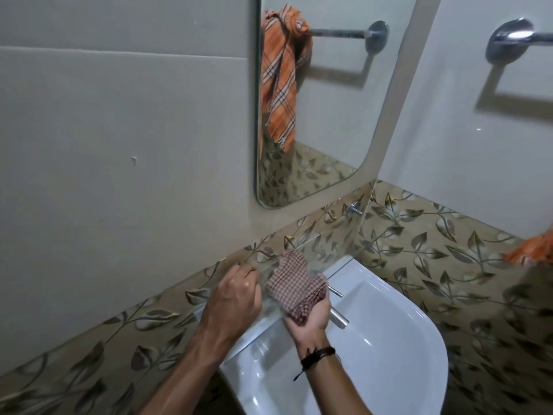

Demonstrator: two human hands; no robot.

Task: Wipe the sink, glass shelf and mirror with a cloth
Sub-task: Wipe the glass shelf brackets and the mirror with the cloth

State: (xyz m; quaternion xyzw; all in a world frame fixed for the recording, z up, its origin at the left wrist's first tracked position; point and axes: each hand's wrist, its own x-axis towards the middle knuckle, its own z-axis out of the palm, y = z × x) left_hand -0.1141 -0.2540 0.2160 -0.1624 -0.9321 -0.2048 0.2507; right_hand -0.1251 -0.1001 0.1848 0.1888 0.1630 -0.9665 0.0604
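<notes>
1. The red-and-white checked cloth [294, 284] lies bunched on the clear glass shelf [329, 244], towards its left half, above the sink's back edge.
2. The right hand [308, 320] grasps the cloth from below, fingers curled round its lower folds; a black wristband [318, 354] circles the wrist.
3. The left hand [236, 298] grips the shelf's left end, fingers curled over its edge.
4. A chrome tap [339, 319] juts out just beside the right hand, over the white ceramic sink [389, 339].
5. Above hangs the rounded frameless mirror [329, 115], reflecting an orange plaid towel [281, 79].
</notes>
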